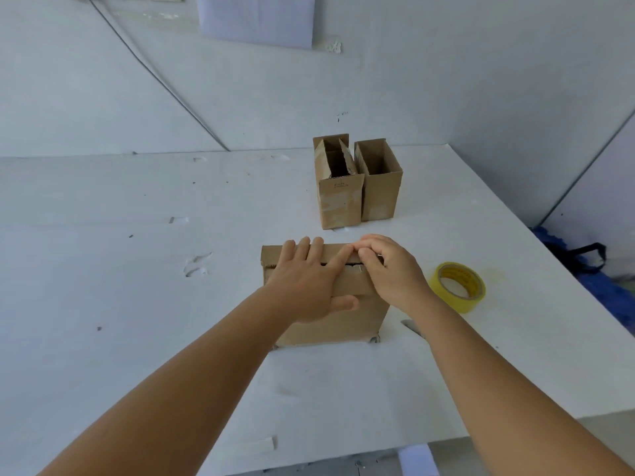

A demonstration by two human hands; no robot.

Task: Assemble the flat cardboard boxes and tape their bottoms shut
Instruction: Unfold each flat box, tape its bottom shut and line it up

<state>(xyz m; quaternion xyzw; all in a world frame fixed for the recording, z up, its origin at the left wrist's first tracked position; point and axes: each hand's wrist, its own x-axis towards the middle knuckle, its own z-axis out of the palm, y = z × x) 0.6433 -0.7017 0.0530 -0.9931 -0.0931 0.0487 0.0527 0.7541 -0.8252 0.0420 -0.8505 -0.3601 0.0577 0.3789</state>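
Folding bottom flaps on brown cardboard box (pixel 330 314), mid white surface (pixel 137 269). My left hand (pixel 309 286) flat, pressing flaps; right hand (pixel 388 269) pinching flap edge. Next, likely: yellow tape roll (pixel 458 286) just right of box; seam must stay shut.

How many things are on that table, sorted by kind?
Cardboard boxes: 3, namely the box under the hands, the flapped box and the open box behind it
Rolls of yellow tape: 1
Total: 4
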